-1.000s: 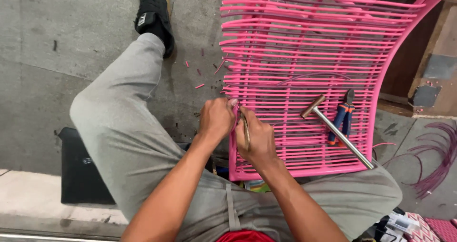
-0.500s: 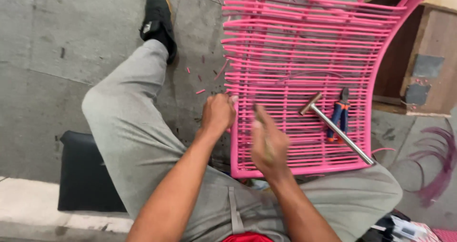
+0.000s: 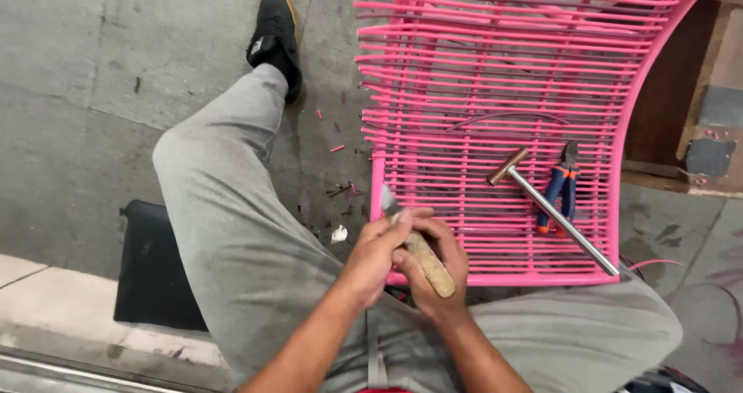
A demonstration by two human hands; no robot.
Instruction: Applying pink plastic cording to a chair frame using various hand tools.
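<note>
A pink woven chair frame (image 3: 495, 76) lies flat across the person's lap and the concrete floor (image 3: 85, 76), its rows of plastic cord stretched tight between the metal rails. It looks stiff along the rim and springy across the strands, light enough to shift with one hand; the rim is the firm place to grip, since the cords would give under pressure.

Near the frame's right edge a hammer (image 3: 553, 211) with a metal shaft rests on the cords, head pointing toward the middle. Just beside it, touching or nearly so, lie pliers (image 3: 559, 192) with blue and orange grips.

At the frame's near left corner both hands work a knife (image 3: 414, 242) with a pale wooden handle and a short grey blade. The right hand (image 3: 433, 273) has its fingers wrapped closed around the handle. The left hand (image 3: 375, 258) is curled closed over the upper handle near the blade, whose tip points toward the frame's left edge. The handle seems rough and dry, a secure hold; the blade is thin, rigid and sharp, best kept clear of skin.

Small pink cord scraps (image 3: 337, 148) dot the floor left of the frame.
</note>
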